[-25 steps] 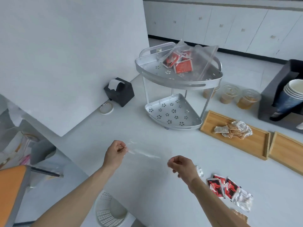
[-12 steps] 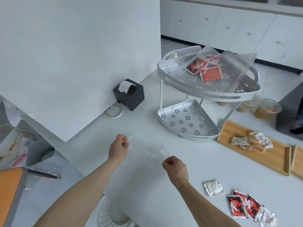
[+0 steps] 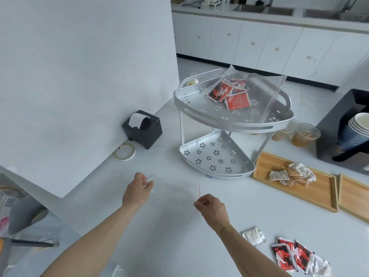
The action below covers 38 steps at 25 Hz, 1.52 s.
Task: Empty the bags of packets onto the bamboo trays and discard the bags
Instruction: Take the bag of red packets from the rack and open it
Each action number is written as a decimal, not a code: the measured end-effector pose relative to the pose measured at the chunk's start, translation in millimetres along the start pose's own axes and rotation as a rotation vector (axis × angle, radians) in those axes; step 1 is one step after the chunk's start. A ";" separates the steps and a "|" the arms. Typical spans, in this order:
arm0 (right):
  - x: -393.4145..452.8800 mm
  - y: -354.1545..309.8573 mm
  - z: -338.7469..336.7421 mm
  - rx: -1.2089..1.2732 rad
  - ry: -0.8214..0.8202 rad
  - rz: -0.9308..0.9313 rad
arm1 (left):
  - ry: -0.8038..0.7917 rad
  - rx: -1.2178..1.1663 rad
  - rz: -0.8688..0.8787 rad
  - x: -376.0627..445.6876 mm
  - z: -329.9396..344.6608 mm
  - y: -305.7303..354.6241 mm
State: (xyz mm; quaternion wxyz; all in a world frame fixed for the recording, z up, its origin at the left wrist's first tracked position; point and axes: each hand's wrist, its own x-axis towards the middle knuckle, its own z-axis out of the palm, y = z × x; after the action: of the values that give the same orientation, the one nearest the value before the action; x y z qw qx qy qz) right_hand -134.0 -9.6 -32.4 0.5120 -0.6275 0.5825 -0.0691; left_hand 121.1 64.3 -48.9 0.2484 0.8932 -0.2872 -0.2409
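Note:
An empty clear plastic bag with a thin red strip hangs stretched between my hands above the white table. My left hand pinches its left edge. My right hand pinches its right edge by the red strip. A second clear bag holding red packets lies on the top tier of a silver rack. A bamboo tray at the right carries brown and silver packets. The edge of a second bamboo tray shows at the far right. Loose red and silver packets lie on the table near my right forearm.
A black tissue box and a tape roll sit by the white wall panel. Lidded drink cups stand behind the rack. A black holder with stacked paper cups is at the far right. A white bin shows below the table edge.
My view has shifted left, so the rack and trays sit further right. My hands have moved slightly apart, and my left hand's fingers have loosened on the bag's edge.

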 end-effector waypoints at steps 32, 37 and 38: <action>8.4 -212.3 -287.1 -0.869 0.724 -0.397 | -0.163 0.769 1.002 19.7 -96.3 405.5; 15.5 -223.2 -279.9 -0.725 0.717 -0.416 | -0.179 0.582 1.076 21.7 -74.1 406.9; 17.4 -224.8 -277.3 -0.716 0.726 -0.410 | -0.171 0.588 1.091 21.4 -70.5 406.9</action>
State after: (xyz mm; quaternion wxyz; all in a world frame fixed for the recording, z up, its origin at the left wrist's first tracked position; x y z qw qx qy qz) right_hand -169.5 -225.1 250.5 0.0088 -0.7990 0.5746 -0.1772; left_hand 16.8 -217.2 235.4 0.0558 0.6264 -0.7751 -0.0609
